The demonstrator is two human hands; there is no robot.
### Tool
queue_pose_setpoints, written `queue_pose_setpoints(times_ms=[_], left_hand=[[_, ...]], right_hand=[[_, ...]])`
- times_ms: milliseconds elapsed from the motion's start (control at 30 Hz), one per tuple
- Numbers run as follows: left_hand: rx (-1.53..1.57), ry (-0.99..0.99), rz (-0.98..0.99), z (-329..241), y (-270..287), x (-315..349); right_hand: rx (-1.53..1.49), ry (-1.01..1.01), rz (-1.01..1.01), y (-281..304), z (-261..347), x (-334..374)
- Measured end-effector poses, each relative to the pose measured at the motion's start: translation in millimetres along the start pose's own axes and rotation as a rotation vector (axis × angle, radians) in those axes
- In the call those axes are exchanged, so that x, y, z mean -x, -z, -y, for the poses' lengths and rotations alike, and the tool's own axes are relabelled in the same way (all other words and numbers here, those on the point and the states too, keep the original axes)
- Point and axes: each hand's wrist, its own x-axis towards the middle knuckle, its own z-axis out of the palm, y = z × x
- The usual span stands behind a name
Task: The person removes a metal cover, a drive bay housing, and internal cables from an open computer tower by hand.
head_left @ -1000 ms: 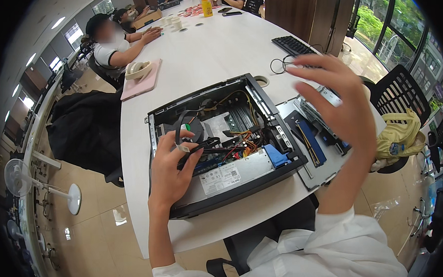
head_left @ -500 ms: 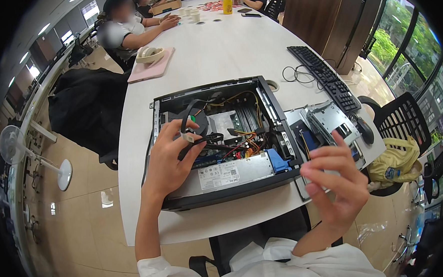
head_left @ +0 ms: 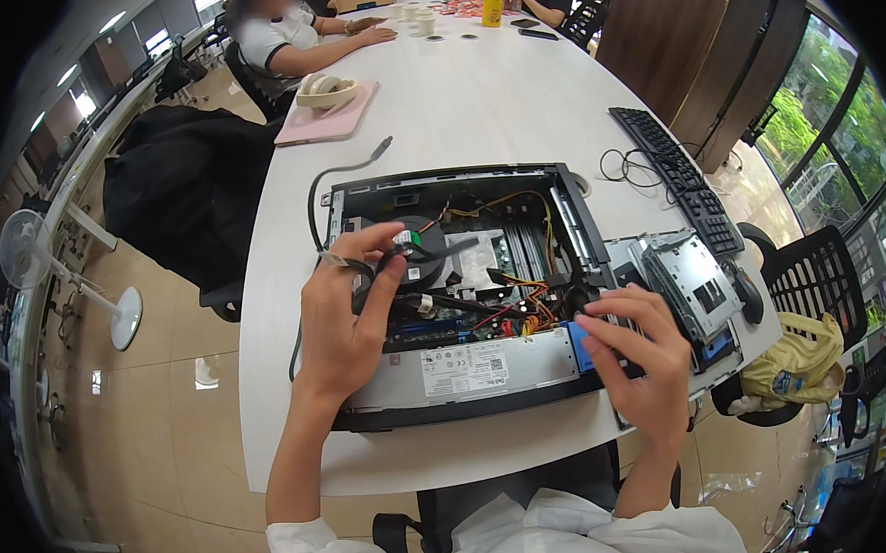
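Note:
An opened desktop computer case point(head_left: 559, 379) lies flat on the white table, its wiring and boards exposed. Above its left part, my left hand point(head_left: 340, 327) pinches black cables point(head_left: 361, 271) between thumb and fingers. A dark cable point(head_left: 315, 198) with a plug end runs up from that hand past the case's far left corner. My right hand point(head_left: 648, 361) is closed at the case's right side, fingertips pinching a black cable end point(head_left: 576, 298) above the blue plastic latch point(head_left: 583, 347). Near the left fingers sits a round black fan point(head_left: 423, 273). A silver power supply point(head_left: 409, 383) lines the near side.
Right of the case lie a metal drive bracket point(head_left: 689, 284), a black keyboard point(head_left: 673, 179) and a mouse point(head_left: 748, 296). Headphones point(head_left: 325, 92) rest on a pink folder point(head_left: 305, 129) at the far left. A yellow bottle point(head_left: 491, 8) and people are farther back.
My right hand has come left to the case and closed on a black cable end. The left hand still grips cables; a plug end now sticks out beyond the case. The view has shifted slightly.

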Motion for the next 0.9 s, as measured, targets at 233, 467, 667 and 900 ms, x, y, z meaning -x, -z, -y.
queue_pose_setpoints(times_ms=[233, 467, 667, 900], left_hand=[[0.139, 0.158, -0.085, 7, 2, 2], [0.488, 0.228, -0.414, 19, 4, -1], [0.711, 0.211, -0.316, 19, 6, -2], [0.799, 0.256, -0.387, 28, 12, 0]], right_hand=[[-0.018, 0.011, 0.045, -33, 7, 5], [-0.022, -0.005, 0.050, -39, 7, 2], [0.066, 0.030, 0.085, -38, 1, 3], [0.033, -0.045, 0.170, -38, 5, -5]])
